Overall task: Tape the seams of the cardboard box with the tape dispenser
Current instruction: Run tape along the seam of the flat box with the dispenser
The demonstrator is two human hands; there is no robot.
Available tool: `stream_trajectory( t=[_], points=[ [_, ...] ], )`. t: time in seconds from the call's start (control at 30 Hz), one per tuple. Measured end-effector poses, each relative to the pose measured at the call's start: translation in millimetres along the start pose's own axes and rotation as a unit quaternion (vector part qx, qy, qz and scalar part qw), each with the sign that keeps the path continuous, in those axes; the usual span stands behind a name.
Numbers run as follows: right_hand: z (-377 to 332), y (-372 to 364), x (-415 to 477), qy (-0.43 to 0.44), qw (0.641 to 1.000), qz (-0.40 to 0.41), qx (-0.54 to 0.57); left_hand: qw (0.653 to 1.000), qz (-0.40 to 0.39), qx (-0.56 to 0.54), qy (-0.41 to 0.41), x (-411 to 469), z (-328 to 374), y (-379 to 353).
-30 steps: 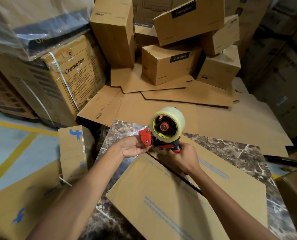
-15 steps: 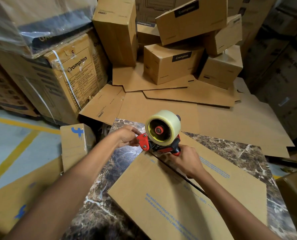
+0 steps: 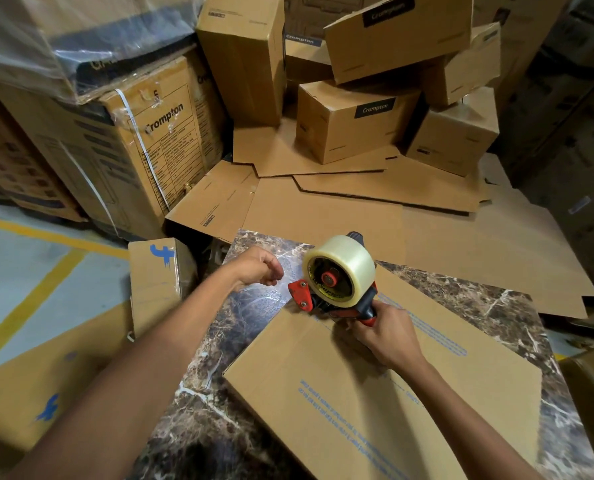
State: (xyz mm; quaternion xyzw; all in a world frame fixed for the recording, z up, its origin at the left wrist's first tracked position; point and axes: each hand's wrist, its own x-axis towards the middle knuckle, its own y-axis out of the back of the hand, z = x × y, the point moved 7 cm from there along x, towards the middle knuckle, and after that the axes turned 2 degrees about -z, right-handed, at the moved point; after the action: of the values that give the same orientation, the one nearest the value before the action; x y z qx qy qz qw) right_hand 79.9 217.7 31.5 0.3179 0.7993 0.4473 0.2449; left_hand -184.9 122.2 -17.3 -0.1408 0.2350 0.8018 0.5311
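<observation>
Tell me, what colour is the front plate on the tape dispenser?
Red, on the tape dispenser, best seen in the head view.

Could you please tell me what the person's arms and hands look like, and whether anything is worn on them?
Both arms are bare as far as the frame shows: no sleeves, gloves, watch or bands in view. The left hand and right hand show no rings that I can make out, though some fingers are hidden. No markings or tattoos show on either forearm.

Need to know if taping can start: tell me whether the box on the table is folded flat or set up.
Folded flat: the box lies as a thin slab on the table, no walls standing.
</observation>
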Motion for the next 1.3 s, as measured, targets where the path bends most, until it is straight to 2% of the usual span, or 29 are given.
stream_trajectory(
  t=[0.4,0.5,0.57,0.67,0.8,0.87,0.93,1.03,1.17,1.3],
  points=[
    [8,-14,-5,-0.007,0.999,0.016,-0.046,0.991,0.045,-0.125,0.019,8,-54,-29],
    [11,-20,-6,-0.004,0.998,0.013,-0.06,0.986,0.063,-0.155,-0.001,9,-65,-42],
    [12,-22,-5,-0.003,0.998,0.012,-0.065,0.983,0.087,-0.157,-0.022,9,-71,-47],
    [15,-24,-5,-0.002,0.997,0.016,-0.074,0.987,0.105,-0.095,-0.073,2,-72,-53],
    [20,-23,-8,0.001,0.996,0.015,-0.086,0.995,0.038,-0.013,-0.09,-2,-80,-61],
    [18,-22,-8,0.002,0.996,0.015,-0.088,0.993,0.075,-0.017,-0.091,-5,-81,-53],
    [15,-21,-7,0.0,0.996,0.015,-0.089,0.986,0.101,-0.073,-0.115,-13,-72,-51],
    [16,-23,-7,-0.021,0.996,0.004,-0.083,0.982,0.04,-0.123,-0.135,-29,-53,-69],
    [21,-25,-4,-0.049,0.997,-0.026,-0.05,0.982,-0.025,-0.116,-0.144,-37,-53,-80],
    [20,-33,0,-0.07,0.988,-0.132,0.037,0.987,-0.028,-0.07,-0.139,-38,-53,-82]
  ],
)
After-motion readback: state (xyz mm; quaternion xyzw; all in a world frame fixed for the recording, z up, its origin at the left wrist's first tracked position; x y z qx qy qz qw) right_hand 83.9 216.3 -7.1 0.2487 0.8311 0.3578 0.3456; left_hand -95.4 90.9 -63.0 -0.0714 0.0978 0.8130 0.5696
